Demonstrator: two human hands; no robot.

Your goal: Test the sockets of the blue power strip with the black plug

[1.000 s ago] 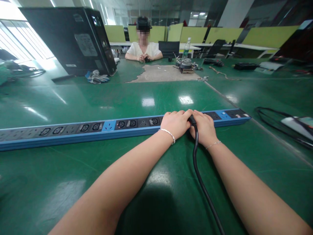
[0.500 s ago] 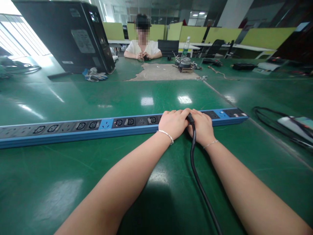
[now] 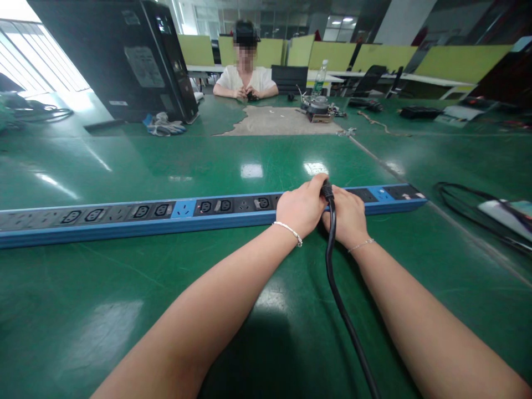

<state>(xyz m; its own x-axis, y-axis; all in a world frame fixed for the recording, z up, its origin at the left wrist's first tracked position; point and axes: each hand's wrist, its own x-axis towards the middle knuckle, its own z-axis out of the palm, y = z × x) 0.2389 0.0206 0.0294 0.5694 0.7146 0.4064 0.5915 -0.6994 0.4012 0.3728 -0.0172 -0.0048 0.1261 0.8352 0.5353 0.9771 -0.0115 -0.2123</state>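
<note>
A long blue power strip with black and blue sockets lies across the green table. Over its right part, my left hand is closed on the black plug of a thick cable. My right hand lies against the plug's right side and over the strip, its fingers bent and partly hidden behind the plug and my left hand. From the plug the cable runs down toward the bottom edge between my forearms. Whether the plug touches a socket is hidden by my hands.
A black computer case stands at the back left, with gloves beside it. A person sits across the table. A bottle and a device are behind; thin cables lie right.
The plug and the fingers of my left hand have risen slightly. The whole view has shifted a little to the right.
</note>
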